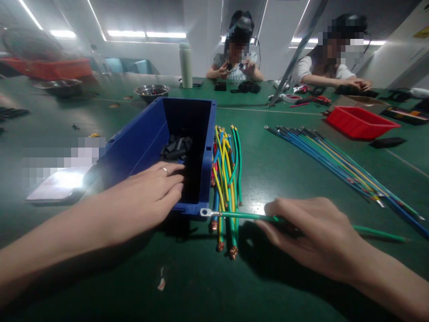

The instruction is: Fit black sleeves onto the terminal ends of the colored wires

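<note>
My right hand (308, 232) is closed round a green wire (241, 215), whose ring-shaped metal lug points left at the near right corner of a blue bin (134, 143). Over the bin's near end lies my left hand (147, 192), its fingertips reaching inside; whether they grip anything is hidden. Black sleeve pieces (177, 146) lie deeper in the bin. Beside the bin's right wall is a bunch of green, yellow, blue and red wires (226, 179) with bare copper near ends, partly beneath the held wire.
A second spread of wires (335, 156) lies at right, near a red tray (362, 123). A metal bowl (152, 91) and a pale bottle (185, 66) stand behind the bin. Two people sit across the green table (117, 286). Blurred papers lie left.
</note>
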Action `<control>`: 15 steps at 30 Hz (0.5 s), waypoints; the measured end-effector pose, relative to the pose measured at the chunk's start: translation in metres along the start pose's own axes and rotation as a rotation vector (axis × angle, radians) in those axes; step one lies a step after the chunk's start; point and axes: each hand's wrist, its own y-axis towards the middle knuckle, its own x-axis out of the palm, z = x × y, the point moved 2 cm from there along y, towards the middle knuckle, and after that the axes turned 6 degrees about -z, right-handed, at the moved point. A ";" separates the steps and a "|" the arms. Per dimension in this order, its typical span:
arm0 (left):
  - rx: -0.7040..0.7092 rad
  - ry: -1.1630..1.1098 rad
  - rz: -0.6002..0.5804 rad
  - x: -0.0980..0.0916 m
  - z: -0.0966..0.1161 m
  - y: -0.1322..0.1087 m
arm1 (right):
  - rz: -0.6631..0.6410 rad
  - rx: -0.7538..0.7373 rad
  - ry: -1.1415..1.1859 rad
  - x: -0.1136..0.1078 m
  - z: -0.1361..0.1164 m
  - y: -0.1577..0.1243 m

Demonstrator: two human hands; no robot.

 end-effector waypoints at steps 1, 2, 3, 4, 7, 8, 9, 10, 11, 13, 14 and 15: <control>0.003 0.011 -0.001 -0.001 0.001 0.001 | -0.005 -0.003 0.009 0.000 0.000 0.000; 0.002 0.012 -0.007 -0.002 0.002 0.001 | -0.008 -0.007 0.019 0.000 0.000 0.000; -0.006 0.004 -0.018 -0.002 0.002 0.000 | -0.012 -0.011 0.029 0.000 0.000 0.000; -0.023 -0.015 -0.026 -0.001 0.001 -0.001 | -0.015 -0.015 0.036 0.000 0.000 0.000; -0.110 -0.141 -0.038 0.004 -0.004 -0.003 | -0.026 -0.021 0.037 0.000 0.000 0.000; -0.142 -0.198 -0.035 0.006 -0.006 -0.004 | -0.027 -0.022 0.033 0.000 0.000 0.000; -0.169 -0.254 -0.030 0.007 -0.008 -0.004 | -0.029 -0.023 0.030 0.000 0.000 0.000; -0.190 -0.306 -0.021 0.008 -0.010 -0.005 | -0.031 -0.023 0.030 0.000 0.000 -0.001; -0.203 -0.349 -0.015 0.009 -0.011 -0.005 | -0.034 -0.022 0.029 0.000 0.000 -0.001; -0.216 -0.413 -0.002 0.011 -0.013 -0.005 | -0.037 -0.019 0.028 0.000 0.000 -0.001; -0.221 -0.435 0.006 0.011 -0.014 -0.004 | -0.038 -0.019 0.028 0.000 0.000 0.000; -0.231 -0.454 0.016 0.011 -0.014 -0.003 | -0.039 -0.020 0.029 0.000 0.000 0.000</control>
